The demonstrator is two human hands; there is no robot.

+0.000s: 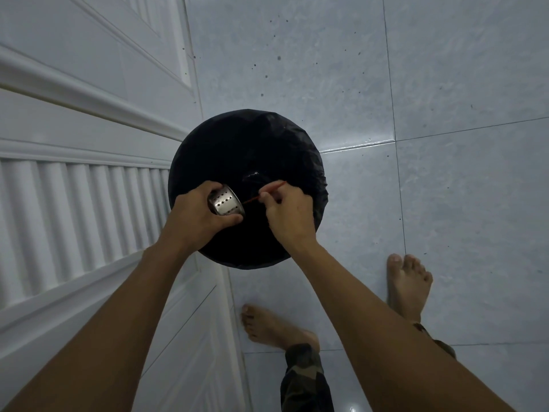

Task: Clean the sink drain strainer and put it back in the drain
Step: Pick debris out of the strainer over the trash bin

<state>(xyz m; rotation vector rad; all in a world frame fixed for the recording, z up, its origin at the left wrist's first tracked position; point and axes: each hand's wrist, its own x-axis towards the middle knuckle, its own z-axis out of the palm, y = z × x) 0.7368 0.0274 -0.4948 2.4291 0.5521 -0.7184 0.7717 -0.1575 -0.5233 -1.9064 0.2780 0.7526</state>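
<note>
My left hand (pixel 197 217) grips the metal drain strainer (pixel 225 204), a small steel cup with rows of holes, tipped on its side over a black-lined bin (pixel 234 138). Its mouth faces right, toward my other hand. My right hand (pixel 289 214) pinches a thin red stick (pixel 271 190), whose lower end reaches to the strainer's rim. Both hands hover above the open mouth of the bin. The sink and its drain are not in view.
White panelled cabinet doors (pixel 74 162) run along the left, close beside the bin. Pale grey floor tiles (pixel 445 114) spread to the right and behind. My two bare feet (pixel 408 285) stand on the tiles below the bin.
</note>
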